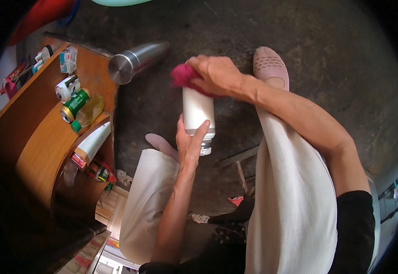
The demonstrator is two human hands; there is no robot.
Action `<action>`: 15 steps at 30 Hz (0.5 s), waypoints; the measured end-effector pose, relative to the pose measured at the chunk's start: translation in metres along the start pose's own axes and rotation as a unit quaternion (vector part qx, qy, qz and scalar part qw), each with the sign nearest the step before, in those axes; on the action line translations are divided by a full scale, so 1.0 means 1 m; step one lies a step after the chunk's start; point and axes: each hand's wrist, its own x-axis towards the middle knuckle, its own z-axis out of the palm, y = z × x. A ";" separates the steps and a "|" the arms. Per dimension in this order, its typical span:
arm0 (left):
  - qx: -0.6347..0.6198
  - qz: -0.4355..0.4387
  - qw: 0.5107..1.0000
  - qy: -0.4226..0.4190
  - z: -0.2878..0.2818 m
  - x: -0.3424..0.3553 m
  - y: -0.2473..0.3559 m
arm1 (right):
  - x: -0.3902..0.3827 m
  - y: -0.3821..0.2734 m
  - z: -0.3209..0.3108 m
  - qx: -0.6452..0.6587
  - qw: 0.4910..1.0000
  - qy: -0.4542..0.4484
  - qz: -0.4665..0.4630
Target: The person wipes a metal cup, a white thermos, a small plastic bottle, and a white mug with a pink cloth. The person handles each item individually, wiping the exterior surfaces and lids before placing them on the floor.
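Observation:
My left hand (191, 141) is wrapped round the lower end of a white bottle (198, 109), near its grey band and narrow capped end. The bottle lies lengthwise away from me, above the floor between my knees. My right hand (217, 75) presses a crimson cloth (184, 76) over the bottle's far end and hides that end. The cloth and the fingers on it are slightly blurred. To the left, a silver metal flask (135, 61) stands apart from both hands.
At the left is a wooden shelf unit (43, 137) holding a green can (75, 105), a white can (67, 87), a green-capped bottle (89, 112) and a small carton (68, 59). Dark floor (326, 59) spreads ahead. My pink shoe (270, 66) rests at the right.

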 end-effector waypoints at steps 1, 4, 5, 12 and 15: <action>-0.016 -0.004 1.000 0.002 0.001 -0.001 0.001 | 0.007 0.004 0.000 -0.005 1.000 0.007 0.005; 0.007 0.021 1.000 0.012 -0.006 0.004 -0.011 | -0.001 -0.004 -0.001 -0.016 1.000 -0.016 0.018; 0.025 0.035 0.999 0.018 -0.007 0.007 -0.014 | -0.012 -0.013 -0.006 0.000 0.999 -0.032 -0.013; 0.056 0.055 0.996 0.036 -0.005 0.007 -0.023 | -0.018 -0.022 -0.008 0.065 0.993 -0.088 -0.032; 0.044 0.037 0.998 0.030 0.002 0.004 -0.011 | 0.010 0.007 -0.003 -0.016 0.999 -0.019 0.037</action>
